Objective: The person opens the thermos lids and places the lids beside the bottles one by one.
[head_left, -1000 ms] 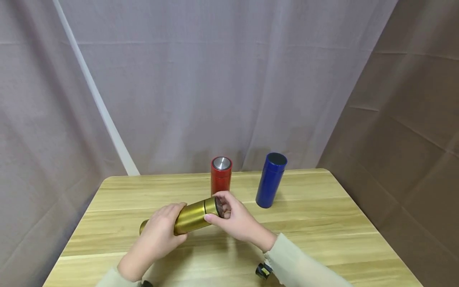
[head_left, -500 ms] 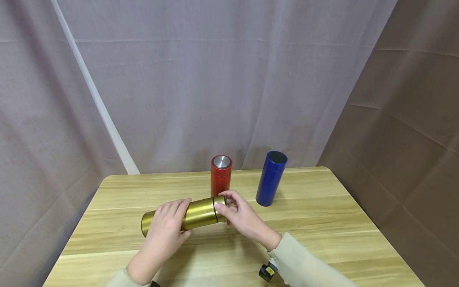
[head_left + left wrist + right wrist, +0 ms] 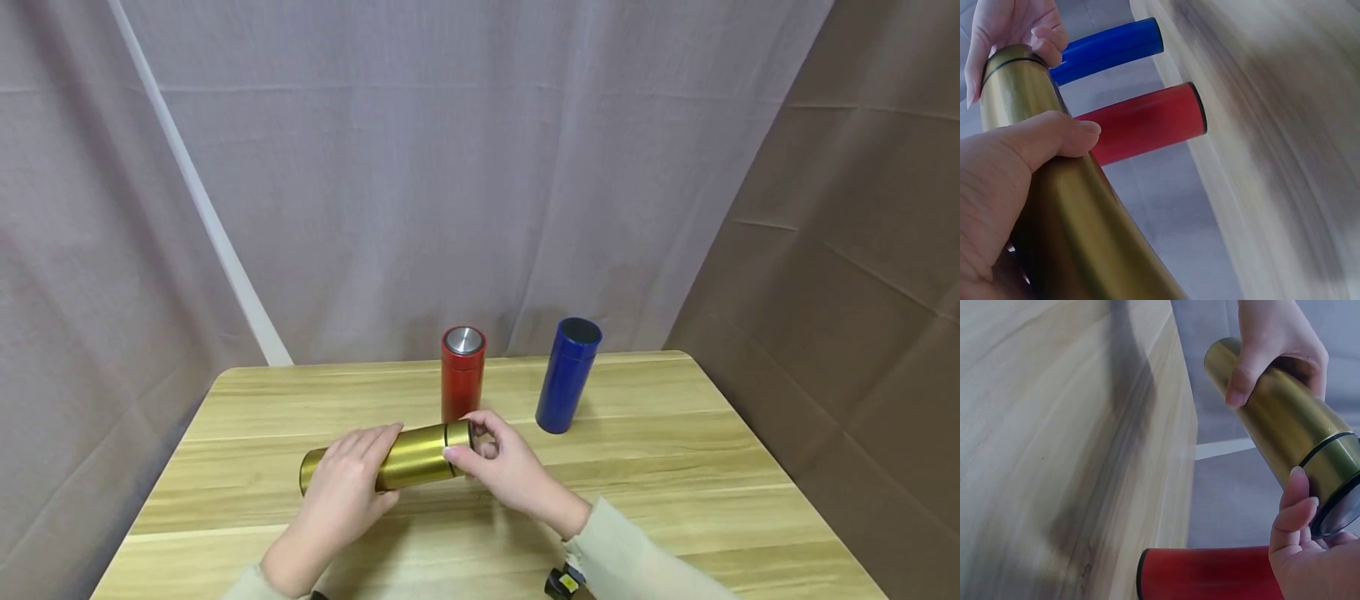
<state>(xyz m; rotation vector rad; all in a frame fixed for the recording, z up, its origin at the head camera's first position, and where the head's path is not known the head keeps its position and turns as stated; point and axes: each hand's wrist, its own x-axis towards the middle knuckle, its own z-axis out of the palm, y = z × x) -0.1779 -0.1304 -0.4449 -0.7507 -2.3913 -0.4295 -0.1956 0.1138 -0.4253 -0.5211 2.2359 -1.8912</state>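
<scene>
Support for the gold bottle (image 3: 416, 458) is given by both hands. The bottle is held clear above the surface (image 3: 675, 483), near the middle, lying sideways with its lid (image 3: 458, 435) directed to the right. The body is gripped by the left hand (image 3: 348, 479), with the thumb on the near side and the fingers laid over the top. The lid is pinched by the right hand (image 3: 510, 471), the thumb being placed on its near side. A dark seam is seen between lid and body. On the far side of the lid, a red bottle (image 3: 462, 383) is stood upright; a silver disc is set in its top. To the right, and apart from it, a blue bottle (image 3: 567, 379) with a black top is stood upright. A small black device (image 3: 561, 583) is fitted at the right wrist. Beyond the far edge, a grey curtain (image 3: 420, 208) is hung.
</scene>
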